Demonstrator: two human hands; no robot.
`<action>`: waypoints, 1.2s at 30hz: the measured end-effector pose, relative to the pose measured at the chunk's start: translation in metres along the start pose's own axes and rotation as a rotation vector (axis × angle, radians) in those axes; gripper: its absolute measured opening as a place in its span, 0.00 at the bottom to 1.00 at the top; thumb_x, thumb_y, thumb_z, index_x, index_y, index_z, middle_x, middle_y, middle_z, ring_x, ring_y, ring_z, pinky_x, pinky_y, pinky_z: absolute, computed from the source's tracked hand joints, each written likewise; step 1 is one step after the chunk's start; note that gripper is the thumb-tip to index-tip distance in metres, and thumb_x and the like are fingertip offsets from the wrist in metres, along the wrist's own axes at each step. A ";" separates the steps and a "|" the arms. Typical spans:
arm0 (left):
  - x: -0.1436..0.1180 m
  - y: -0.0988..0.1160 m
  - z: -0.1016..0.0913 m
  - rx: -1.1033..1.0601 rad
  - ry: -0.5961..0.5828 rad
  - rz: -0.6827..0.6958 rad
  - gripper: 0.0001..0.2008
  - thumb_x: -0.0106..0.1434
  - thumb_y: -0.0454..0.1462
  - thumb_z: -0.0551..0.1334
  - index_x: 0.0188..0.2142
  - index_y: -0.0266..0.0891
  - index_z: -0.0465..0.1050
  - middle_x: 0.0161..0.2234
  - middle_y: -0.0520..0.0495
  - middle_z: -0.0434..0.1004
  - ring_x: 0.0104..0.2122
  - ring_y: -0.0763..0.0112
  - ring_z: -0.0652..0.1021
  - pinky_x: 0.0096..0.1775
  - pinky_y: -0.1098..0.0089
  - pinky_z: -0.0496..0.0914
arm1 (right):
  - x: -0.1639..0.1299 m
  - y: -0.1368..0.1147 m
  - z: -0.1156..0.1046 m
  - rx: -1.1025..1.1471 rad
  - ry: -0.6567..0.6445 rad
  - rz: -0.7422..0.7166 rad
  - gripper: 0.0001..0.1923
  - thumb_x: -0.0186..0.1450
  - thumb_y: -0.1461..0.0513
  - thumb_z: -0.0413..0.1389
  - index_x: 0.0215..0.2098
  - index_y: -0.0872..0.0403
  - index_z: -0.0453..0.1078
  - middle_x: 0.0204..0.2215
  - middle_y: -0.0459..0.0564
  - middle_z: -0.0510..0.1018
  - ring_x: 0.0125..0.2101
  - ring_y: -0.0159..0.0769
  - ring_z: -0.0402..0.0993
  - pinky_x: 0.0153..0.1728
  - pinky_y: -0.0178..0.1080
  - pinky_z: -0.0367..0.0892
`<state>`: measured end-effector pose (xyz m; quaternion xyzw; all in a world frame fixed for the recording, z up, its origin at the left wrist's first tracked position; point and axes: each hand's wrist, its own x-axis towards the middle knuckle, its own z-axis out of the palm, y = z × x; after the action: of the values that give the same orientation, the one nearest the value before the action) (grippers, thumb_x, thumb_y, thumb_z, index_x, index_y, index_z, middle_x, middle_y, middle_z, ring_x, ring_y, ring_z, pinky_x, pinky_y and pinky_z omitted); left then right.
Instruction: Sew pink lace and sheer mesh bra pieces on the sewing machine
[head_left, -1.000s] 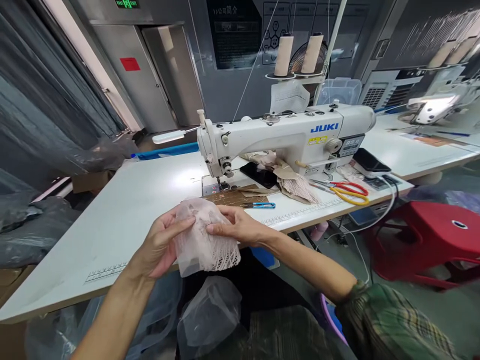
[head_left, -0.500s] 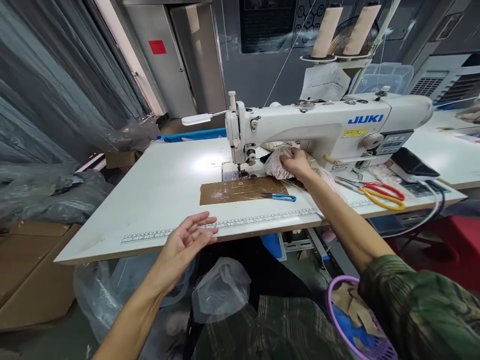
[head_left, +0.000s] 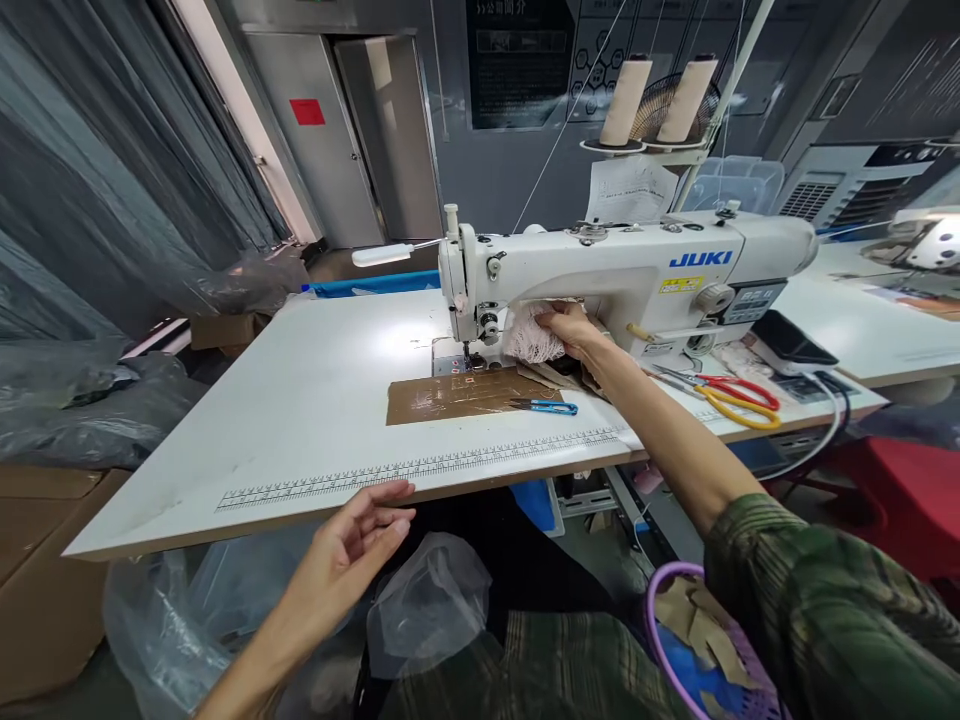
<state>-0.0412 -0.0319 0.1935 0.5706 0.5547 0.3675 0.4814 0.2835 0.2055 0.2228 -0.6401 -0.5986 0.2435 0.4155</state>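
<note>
Under the arm of the white sewing machine [head_left: 592,265], my right hand [head_left: 574,330] grips a bunch of pale pink lace fabric [head_left: 531,335]. The lace lies just right of the needle area, partly hidden behind my fingers. My left hand [head_left: 360,545] hangs at the table's front edge, fingers loosely curled and apart, with nothing in it. Blue thread snips [head_left: 546,406] rest on a brown board [head_left: 442,397] in front of the needle. To the right of my forearm lie scissors with red and yellow handles [head_left: 739,398].
A printed ruler [head_left: 420,468] runs along the front of the white table [head_left: 300,400]. Thread cones [head_left: 626,100] stand behind the machine. A black-topped device [head_left: 795,340] sits at the right. Below are a purple basket [head_left: 667,575] with scraps and a cardboard box [head_left: 52,580].
My right hand has drawn the lace a little left, nearer the needle. The view has shifted slightly, and my left hand sits lower at the table edge, still holding nothing.
</note>
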 end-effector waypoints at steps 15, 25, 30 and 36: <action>-0.020 -0.001 -0.002 0.059 -0.078 0.031 0.18 0.60 0.49 0.64 0.47 0.45 0.77 0.44 0.43 0.80 0.46 0.58 0.79 0.49 0.62 0.74 | -0.070 -0.020 -0.029 -0.403 0.014 -0.457 0.23 0.62 0.65 0.52 0.55 0.63 0.69 0.54 0.65 0.72 0.54 0.53 0.69 0.58 0.52 0.62; -0.022 -0.070 -0.005 0.510 0.007 -0.085 0.28 0.59 0.52 0.62 0.53 0.39 0.73 0.54 0.38 0.73 0.50 0.51 0.75 0.51 0.57 0.70 | -0.180 -0.046 -0.038 0.029 -0.427 -0.528 0.12 0.66 0.56 0.57 0.44 0.51 0.78 0.35 0.49 0.81 0.33 0.35 0.76 0.32 0.38 0.71; -0.027 -0.156 0.007 0.339 0.077 -0.272 0.32 0.55 0.54 0.63 0.51 0.33 0.70 0.54 0.33 0.73 0.52 0.52 0.74 0.52 0.61 0.68 | -0.184 -0.039 -0.025 -0.028 -0.510 -0.586 0.11 0.65 0.56 0.56 0.42 0.48 0.78 0.35 0.47 0.81 0.35 0.36 0.77 0.33 0.39 0.72; -0.032 -0.166 0.036 0.224 0.193 -0.344 0.20 0.52 0.52 0.66 0.30 0.37 0.71 0.26 0.51 0.71 0.28 0.69 0.72 0.30 0.71 0.65 | -0.167 -0.029 -0.005 0.034 -0.516 -0.550 0.11 0.65 0.56 0.58 0.42 0.49 0.78 0.37 0.48 0.80 0.36 0.38 0.77 0.41 0.43 0.73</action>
<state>-0.0572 -0.0812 0.0292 0.4796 0.7248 0.2689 0.4152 0.2438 0.0410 0.2181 -0.3661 -0.8291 0.2857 0.3114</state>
